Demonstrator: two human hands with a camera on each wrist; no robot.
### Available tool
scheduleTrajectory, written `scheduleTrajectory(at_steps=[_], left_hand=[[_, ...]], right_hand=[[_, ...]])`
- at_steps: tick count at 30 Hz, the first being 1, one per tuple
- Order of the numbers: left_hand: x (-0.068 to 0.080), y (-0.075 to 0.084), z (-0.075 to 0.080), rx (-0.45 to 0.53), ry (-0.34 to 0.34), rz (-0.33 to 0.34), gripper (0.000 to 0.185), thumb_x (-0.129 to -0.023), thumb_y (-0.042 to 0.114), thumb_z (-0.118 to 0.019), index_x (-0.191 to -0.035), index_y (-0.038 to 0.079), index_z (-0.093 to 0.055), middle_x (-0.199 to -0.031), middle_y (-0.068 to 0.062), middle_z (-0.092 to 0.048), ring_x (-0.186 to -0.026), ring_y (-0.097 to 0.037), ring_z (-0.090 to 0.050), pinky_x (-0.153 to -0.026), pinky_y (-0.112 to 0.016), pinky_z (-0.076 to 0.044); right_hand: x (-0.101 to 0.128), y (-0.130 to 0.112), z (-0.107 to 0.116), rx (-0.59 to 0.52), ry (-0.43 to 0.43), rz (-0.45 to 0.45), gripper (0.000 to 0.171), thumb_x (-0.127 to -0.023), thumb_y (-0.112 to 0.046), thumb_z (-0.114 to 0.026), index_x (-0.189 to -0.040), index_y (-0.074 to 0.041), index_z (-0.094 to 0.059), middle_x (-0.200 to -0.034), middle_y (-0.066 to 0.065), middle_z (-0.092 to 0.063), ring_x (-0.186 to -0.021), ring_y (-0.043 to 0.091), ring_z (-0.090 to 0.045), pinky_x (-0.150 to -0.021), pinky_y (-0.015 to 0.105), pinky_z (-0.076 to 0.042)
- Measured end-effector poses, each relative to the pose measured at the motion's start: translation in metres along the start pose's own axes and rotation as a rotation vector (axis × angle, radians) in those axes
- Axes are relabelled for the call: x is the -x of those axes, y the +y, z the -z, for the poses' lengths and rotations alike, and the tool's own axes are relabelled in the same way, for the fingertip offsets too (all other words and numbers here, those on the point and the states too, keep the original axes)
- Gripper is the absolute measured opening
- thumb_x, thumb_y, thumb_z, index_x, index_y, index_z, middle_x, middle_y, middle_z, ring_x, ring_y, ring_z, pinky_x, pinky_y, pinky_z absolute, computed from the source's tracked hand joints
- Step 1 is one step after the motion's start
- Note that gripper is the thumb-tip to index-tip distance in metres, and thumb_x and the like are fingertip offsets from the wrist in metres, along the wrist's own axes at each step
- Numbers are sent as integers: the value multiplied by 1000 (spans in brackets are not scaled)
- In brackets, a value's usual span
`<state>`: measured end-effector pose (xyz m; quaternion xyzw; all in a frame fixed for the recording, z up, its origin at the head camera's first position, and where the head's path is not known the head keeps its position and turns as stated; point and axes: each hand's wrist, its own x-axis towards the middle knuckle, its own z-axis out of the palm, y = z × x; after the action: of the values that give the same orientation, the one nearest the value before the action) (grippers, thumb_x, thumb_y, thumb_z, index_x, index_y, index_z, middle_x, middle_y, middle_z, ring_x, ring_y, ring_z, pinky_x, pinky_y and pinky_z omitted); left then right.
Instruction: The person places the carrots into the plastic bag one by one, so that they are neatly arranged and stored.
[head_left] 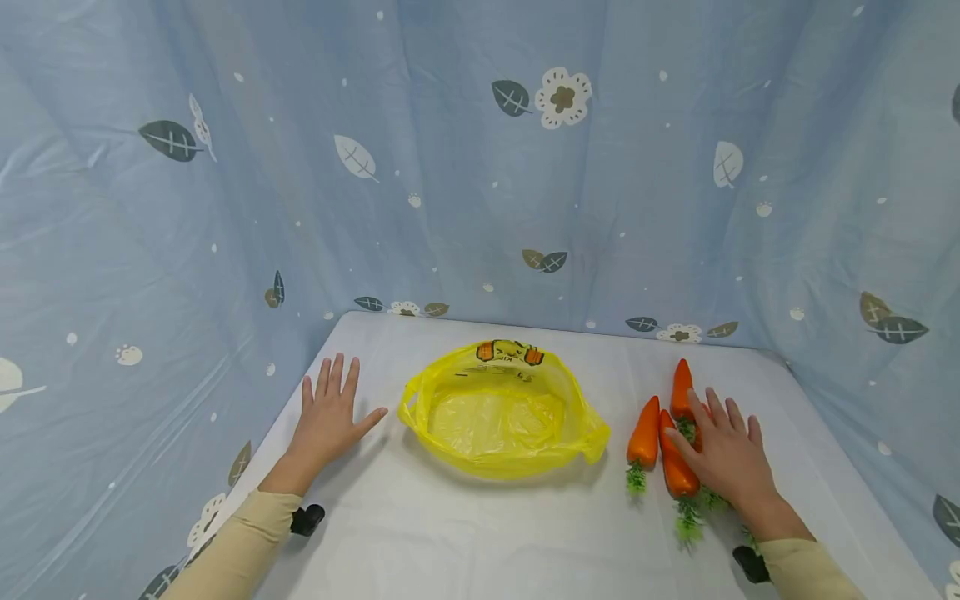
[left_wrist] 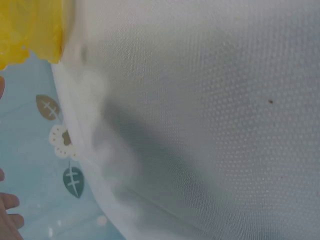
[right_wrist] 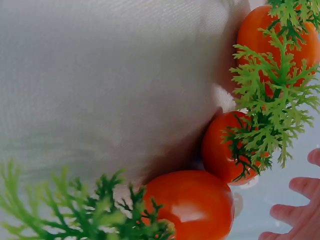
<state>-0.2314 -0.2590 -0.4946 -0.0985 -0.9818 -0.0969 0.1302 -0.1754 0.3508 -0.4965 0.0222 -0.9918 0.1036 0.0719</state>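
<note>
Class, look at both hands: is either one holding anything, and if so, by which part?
Nothing is held. The left hand lies flat on the table; the right hand rests open over the carrots.

Two bare hands, left hand [head_left: 327,414] and right hand [head_left: 723,451], no rings or gloves visible. Both arms in long cream-beige sleeves [head_left: 242,546], close-fitting, ending at the wrist. A small black device [head_left: 307,519] strapped under each wrist, partly hidden by the cuff.

Three orange carrots [head_left: 644,433] with green tops, one yellow plastic bag [head_left: 501,410], two bare hands [head_left: 327,417]
</note>
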Motion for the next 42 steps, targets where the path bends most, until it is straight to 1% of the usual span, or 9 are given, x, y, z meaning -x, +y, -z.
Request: scheduleTrajectory(at_steps=[7, 12, 16, 20, 23, 31, 33, 38, 42], left_hand=[[1, -2, 0, 8, 22, -3, 96, -91, 54, -69, -157, -3, -30, -156, -31, -30, -149, -50, -13, -115, -73, -9], [1, -3, 0, 22, 49, -8, 77, -93, 46, -68, -144, -6, -44, -143, -31, -41, -146, -51, -20, -114, -73, -11], [1, -3, -1, 30, 62, -3, 65, -94, 41, -67, -135, -7, -50, -138, -29, -44, -143, -50, -26, -115, -71, -12], [1, -2, -1, 60, 66, 15, 56, -94, 35, -65, -129, -7, -52, -134, -27, -47, -139, -47, -32, -115, -70, -15], [1, 0, -2, 96, 75, 23, 50, -94, 32, -65, -124, -7, -54, -130, -26, -49, -134, -44, -38, -115, -69, -18], [-1, 5, -1, 139, 102, -7, 44, -95, 29, -65, -118, -7, -54, -119, -24, -55, -122, -43, -48, -114, -65, -25], [-2, 7, 0, 156, 101, -12, 43, -96, 29, -64, -117, -7, -54, -117, -24, -55, -117, -43, -50, -111, -62, -30], [-2, 12, 2, 215, 85, 0, 42, -98, 30, -62, -118, -6, -53, -116, -23, -54, -108, -40, -52, -100, -55, -41], [-1, 16, 4, 252, 46, 25, 45, -99, 32, -61, -123, -5, -51, -122, -22, -52, -111, -39, -53, -100, -55, -44]], right_hand=[[4, 2, 3, -4, 28, -13, 86, -99, -60, -53, -160, -5, -26, -152, 37, -30, -131, 64, -27, -101, 80, -21], [6, 4, 4, 0, 35, -35, 84, -99, -59, -54, -158, -4, -30, -143, 37, -35, -122, 62, -35, -92, 79, -31], [8, 8, 4, -11, 37, -59, 80, -99, -58, -55, -153, -1, -37, -134, 38, -39, -114, 59, -39, -85, 76, -37], [10, 10, 6, -49, 36, -90, 78, -99, -59, -54, -149, 0, -42, -130, 38, -40, -111, 57, -40, -82, 74, -39], [12, 11, 8, -50, 35, -104, 77, -99, -59, -55, -146, 1, -45, -129, 38, -41, -109, 56, -41, -79, 73, -40], [20, 23, 6, -41, 36, -129, 75, -99, -58, -56, -143, 3, -47, -130, 37, -42, -108, 58, -41, -77, 73, -41], [21, 26, 6, -50, 33, -134, 75, -99, -58, -56, -142, 3, -48, -129, 37, -42, -107, 58, -41, -78, 74, -41], [25, 30, 5, -91, 32, -146, 71, -100, -56, -56, -139, 3, -50, -127, 38, -42, -106, 57, -42, -81, 74, -42], [27, 33, 5, -133, 23, -162, 70, -101, -55, -55, -137, 4, -49, -125, 38, -42, -105, 55, -44, -81, 72, -43]])
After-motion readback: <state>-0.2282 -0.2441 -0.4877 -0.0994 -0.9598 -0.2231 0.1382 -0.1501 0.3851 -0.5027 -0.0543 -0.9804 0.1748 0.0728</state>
